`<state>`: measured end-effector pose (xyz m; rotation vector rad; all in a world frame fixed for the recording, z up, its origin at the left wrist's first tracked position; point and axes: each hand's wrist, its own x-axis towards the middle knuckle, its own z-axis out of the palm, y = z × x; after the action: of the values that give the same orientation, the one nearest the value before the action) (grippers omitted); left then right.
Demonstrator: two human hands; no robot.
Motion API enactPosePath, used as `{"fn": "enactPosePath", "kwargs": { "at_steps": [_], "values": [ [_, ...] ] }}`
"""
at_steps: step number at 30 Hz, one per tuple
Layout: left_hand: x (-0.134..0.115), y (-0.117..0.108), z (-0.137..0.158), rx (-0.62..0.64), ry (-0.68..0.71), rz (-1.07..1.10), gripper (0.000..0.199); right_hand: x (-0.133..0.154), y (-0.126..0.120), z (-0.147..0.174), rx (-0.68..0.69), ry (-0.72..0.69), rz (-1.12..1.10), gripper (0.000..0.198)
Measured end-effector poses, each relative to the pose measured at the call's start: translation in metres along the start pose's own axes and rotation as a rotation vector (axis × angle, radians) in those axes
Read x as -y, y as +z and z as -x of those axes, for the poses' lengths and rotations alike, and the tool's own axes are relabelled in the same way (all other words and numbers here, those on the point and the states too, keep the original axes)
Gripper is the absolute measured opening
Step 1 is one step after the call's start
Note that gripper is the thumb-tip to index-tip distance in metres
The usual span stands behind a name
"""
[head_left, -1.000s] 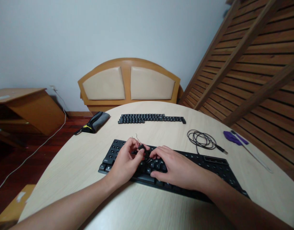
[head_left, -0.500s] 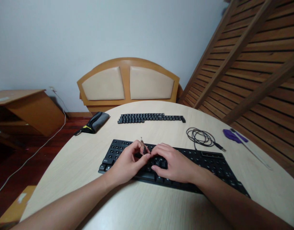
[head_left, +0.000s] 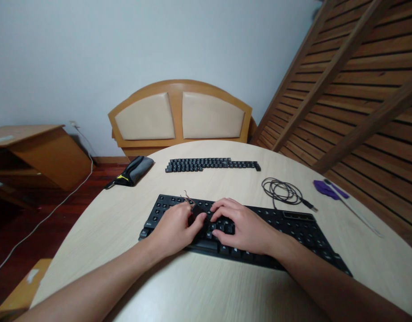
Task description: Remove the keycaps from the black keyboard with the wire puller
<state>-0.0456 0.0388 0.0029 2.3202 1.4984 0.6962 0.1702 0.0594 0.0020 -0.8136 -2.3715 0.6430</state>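
Note:
A black keyboard [head_left: 276, 237] lies in front of me with many of its keycaps off and bare sockets showing. My left hand [head_left: 175, 223] is closed over its left half around what looks like a wire keycap puller [head_left: 197, 209], a dark grip with thin wire ends pointing up past the fingers. Fingers curved and apart, my right hand [head_left: 242, 221] rests on the middle of the keyboard, around several keys still in place. Its thumb touches near the lower keys, and I see nothing held in it.
Removed keycaps [head_left: 212, 164] stand in rows farther back on the round table [head_left: 125, 273]. To their left is a grey and black pouch [head_left: 137, 171]. A coiled USB cable [head_left: 282, 191], a purple cloth [head_left: 325, 189] and a white-handled brush [head_left: 356, 210] lie at the right.
My left hand has turned the puller, so its wire ends now point up and left and its dark grip shows. The right hand has barely shifted, its fingers slightly more spread.

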Motion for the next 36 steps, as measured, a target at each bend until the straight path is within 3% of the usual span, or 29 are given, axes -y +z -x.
{"fn": "enactPosePath", "kwargs": {
  "at_steps": [8,20,36],
  "values": [
    [-0.0058,-0.0005,-0.0013,0.061,0.058,0.122,0.035,-0.0008,0.0,-0.0009,-0.005,-0.005,0.03,0.007],
    [-0.008,-0.0038,-0.002,0.133,-0.052,0.171,0.046,-0.0045,0.0041,-0.0007,-0.021,-0.089,0.05,0.002],
    [-0.0059,-0.0046,-0.0028,0.17,-0.126,0.258,0.053,-0.0067,0.0077,-0.0004,-0.057,-0.018,0.019,0.003]
  ]
}}
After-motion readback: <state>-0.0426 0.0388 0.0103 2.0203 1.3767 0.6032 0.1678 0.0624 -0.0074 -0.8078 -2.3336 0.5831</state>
